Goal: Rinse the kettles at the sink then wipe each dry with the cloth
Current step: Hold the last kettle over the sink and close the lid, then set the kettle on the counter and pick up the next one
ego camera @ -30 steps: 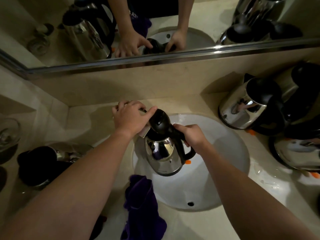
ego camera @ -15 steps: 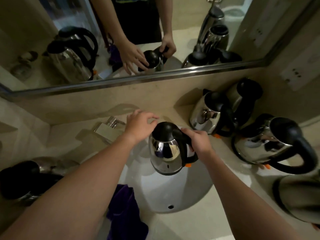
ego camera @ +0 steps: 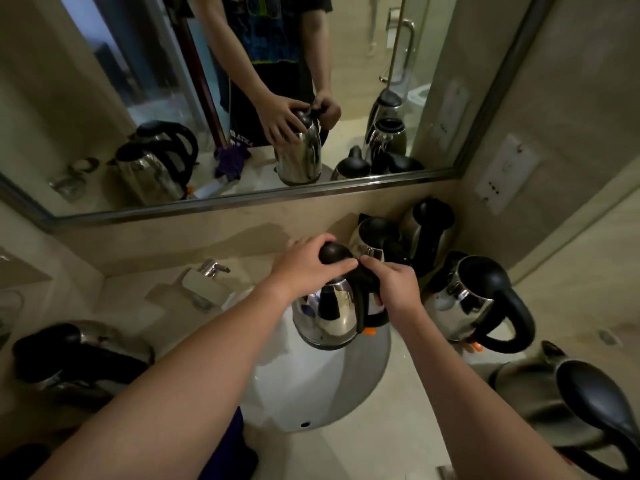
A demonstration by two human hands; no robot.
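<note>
both bare forearms reach forward, converging mid-frame. left hand (ego camera: 306, 263) lies palm down, fingers curled over a rounded black top, thumb pointing right. right hand (ego camera: 396, 285) is closed around a black handle, knuckles up, nearly touching the left thumb.

A wide mirror (ego camera: 145, 98) with a metal frame is mounted above a beige stone counter (ego camera: 398, 441). A white wall plate (ego camera: 506, 173) is fixed on the right wall. A glass door is reflected; the light is dim.
</note>
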